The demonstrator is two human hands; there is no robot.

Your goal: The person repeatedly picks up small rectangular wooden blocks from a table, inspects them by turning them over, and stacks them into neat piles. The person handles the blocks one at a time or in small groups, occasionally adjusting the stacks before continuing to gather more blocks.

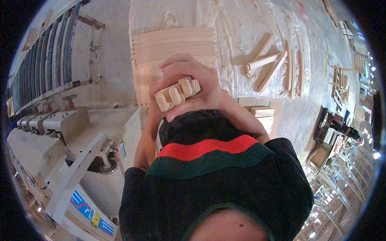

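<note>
Head view: wooden slats (177, 93), a small bundle, sit pinched end-on between both hands. Right hand (201, 86) fingers curl over them; left hand (155, 98) fingers wrap beneath. Just beyond the fingertips lies a slat stack (175, 45).

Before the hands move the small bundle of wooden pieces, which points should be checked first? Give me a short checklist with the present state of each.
1. Both hands on the bundle of wooden pieces: ok; the right hand wraps it from above, the left hand supports its side.
2. Piece ends aligned: ok; the rounded ends look level.
3. Number of pieces held: cannot tell; fingers cover some.
4. Stack of wooden slats beyond looks orderly: ok.
5. Loose sticks apart from the hands: ok.
6. Machine at the left stopped: cannot tell.
</note>
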